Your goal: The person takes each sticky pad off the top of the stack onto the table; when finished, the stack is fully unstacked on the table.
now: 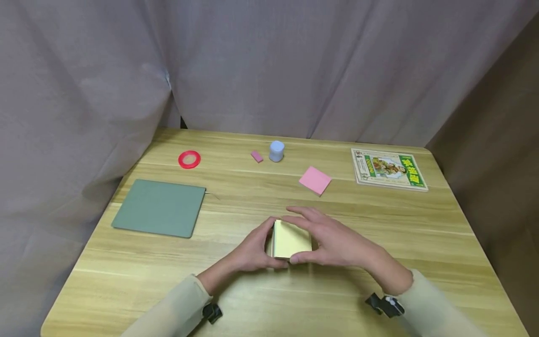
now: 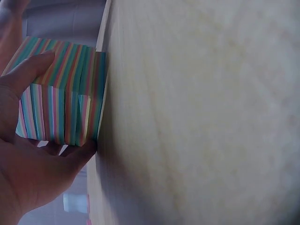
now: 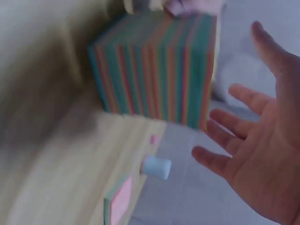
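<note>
A thick cube of sticky notes (image 1: 290, 239) with a yellow top sheet and striped multicoloured sides (image 3: 159, 70) stands on the wooden table (image 1: 379, 243), near its front middle. My left hand (image 1: 263, 244) grips its left side. In the left wrist view the thumb (image 2: 33, 70) lies along one striped face (image 2: 61, 103) and the fingers curl round the opposite edge. My right hand (image 1: 311, 236) arches round the right side of the cube. In the right wrist view its fingers (image 3: 229, 126) are spread and straight, a little apart from the block.
A green mat (image 1: 160, 208) lies at the left. Along the back are a red tape ring (image 1: 189, 159), a small pink eraser (image 1: 257, 156) and a small pale jar (image 1: 276, 151). A pink note pad (image 1: 315, 180) and a book (image 1: 389, 169) lie to the right. Grey curtains enclose the table.
</note>
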`<state>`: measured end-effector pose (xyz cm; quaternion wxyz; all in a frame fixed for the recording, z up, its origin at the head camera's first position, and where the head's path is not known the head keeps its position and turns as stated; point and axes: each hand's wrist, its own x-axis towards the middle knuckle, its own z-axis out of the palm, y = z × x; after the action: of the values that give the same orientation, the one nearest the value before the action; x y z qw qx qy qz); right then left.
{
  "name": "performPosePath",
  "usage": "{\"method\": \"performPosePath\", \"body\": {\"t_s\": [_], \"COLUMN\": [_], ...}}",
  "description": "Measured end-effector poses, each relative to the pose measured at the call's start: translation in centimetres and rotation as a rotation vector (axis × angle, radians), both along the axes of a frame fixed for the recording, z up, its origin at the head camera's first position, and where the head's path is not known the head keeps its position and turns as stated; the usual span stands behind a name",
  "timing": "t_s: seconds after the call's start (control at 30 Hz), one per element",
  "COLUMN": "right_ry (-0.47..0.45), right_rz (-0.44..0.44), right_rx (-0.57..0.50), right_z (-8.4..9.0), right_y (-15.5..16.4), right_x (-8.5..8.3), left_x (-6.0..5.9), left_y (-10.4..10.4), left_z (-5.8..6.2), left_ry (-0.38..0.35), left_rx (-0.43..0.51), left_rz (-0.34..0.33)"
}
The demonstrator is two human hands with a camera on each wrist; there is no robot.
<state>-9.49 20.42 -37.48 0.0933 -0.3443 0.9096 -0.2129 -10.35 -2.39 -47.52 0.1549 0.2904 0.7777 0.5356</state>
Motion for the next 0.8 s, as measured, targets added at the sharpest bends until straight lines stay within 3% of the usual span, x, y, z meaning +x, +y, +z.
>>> {"method": "performPosePath", "body": {"t_s": [0.27, 0.53, 0.67, 0.8], "right_ry": [0.113, 0.086, 0.013, -0.028], "right_rz": [0.034, -0.005, -0.070, -0.193], "right_rx": [0.021, 0.026, -0.037, -0.096], "right_z": [-1.7, -1.0, -0.3, -0.4], "right_y": [-0.4, 0.2, 1.3, 3.8], "right_x": [1.3, 1.0, 0.3, -1.3], "left_x": [0.0, 0.0, 0.0, 0.0], "left_y": [0.0, 0.1, 0.1, 0.2], "left_z": [-0.2, -0.1, 0.1, 0.1], "left_ry": [0.009, 0.016, 0.007, -0.020], "left_rx": [-0.004, 0.001, 0.010, 0.009], "left_rz": [-0.002, 0.009, 0.009, 0.011]}}
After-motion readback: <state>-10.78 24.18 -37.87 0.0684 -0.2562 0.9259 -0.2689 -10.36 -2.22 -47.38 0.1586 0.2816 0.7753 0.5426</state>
